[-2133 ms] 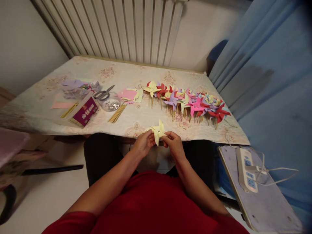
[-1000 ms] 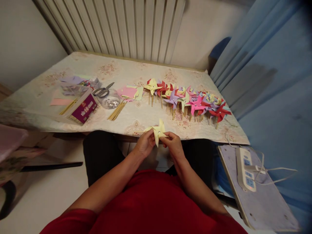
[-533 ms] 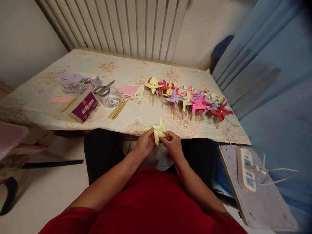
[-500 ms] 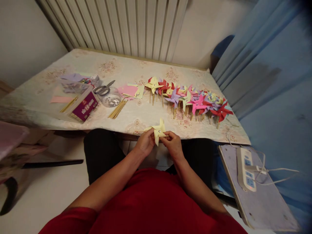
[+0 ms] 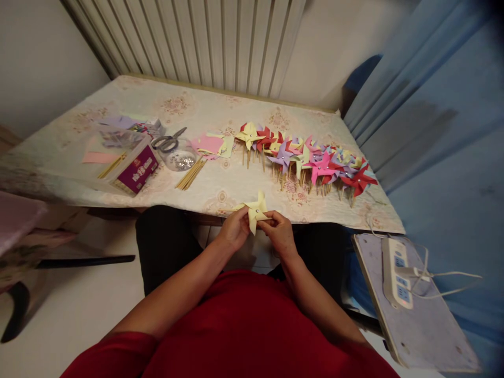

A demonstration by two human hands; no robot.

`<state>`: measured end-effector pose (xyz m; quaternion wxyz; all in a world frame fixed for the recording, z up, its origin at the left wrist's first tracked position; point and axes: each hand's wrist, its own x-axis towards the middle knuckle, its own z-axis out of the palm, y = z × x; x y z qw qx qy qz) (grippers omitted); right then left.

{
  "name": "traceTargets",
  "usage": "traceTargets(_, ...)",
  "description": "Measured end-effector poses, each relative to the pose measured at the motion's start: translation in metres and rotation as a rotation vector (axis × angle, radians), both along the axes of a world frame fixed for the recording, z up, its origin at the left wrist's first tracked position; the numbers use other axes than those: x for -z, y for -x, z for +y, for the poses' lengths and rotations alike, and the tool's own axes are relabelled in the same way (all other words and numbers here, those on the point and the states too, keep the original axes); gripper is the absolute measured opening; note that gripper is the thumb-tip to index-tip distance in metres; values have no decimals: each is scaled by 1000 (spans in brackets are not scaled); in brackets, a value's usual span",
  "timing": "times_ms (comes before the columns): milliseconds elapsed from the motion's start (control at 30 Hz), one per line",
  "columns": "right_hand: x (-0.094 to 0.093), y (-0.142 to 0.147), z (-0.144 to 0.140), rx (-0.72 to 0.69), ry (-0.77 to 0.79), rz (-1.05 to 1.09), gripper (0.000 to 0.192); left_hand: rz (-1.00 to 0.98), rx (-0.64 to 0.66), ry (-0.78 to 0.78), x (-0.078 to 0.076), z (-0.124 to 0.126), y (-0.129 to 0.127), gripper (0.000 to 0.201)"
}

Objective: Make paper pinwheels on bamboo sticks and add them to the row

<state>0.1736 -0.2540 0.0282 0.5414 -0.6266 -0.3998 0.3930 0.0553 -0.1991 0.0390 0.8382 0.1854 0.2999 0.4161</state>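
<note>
A pale yellow paper pinwheel [image 5: 254, 210] with a small shiny pin at its centre is held just in front of the table's near edge. My left hand [image 5: 233, 231] pinches its left side and my right hand [image 5: 280, 231] pinches its right side. On the table [image 5: 205, 105] behind them lies a row of several finished pinwheels [image 5: 311, 163] in yellow, red, pink and purple, on wooden sticks.
Left of the row lie loose wooden sticks [image 5: 190, 174], pink and yellow paper squares [image 5: 210, 145], scissors [image 5: 167, 140] on a clear round tub [image 5: 179, 159], and a purple box [image 5: 137, 169]. A power strip [image 5: 397, 273] rests on a board at right. Blue curtain [image 5: 433, 105] hangs at right.
My hands have kept hold of the yellow pinwheel in almost the same spot. The view has tilted slightly, so the table sits a little higher in frame.
</note>
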Motion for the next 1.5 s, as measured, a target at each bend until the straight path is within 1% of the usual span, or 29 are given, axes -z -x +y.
traceTargets(133,6,-2,1,27,-85,-95,20,8,8,-15,-1,0,1,14)
traceTargets(300,8,-4,0,-23,-195,-136,15,-2,5,-12,-2,1,1,15)
traceTargets(533,2,-10,-2,-34,-318,-438,14,6,3,29,-6,3,3,13)
traceTargets(667,1,-13,-3,-17,-355,-526,14,24,3,53,-4,4,5,9)
traceTargets(900,0,-16,-5,-17,-402,-641,7,46,39,60,1,4,6,11)
traceTargets(1067,2,-15,-3,-26,-422,-630,4,48,41,55,0,3,6,16)
traceTargets(1300,1,-12,-3,-23,-360,-538,6,7,55,33,3,3,7,26)
traceTargets(1500,5,-14,-2,-30,-337,-473,7,25,11,51,8,5,8,27)
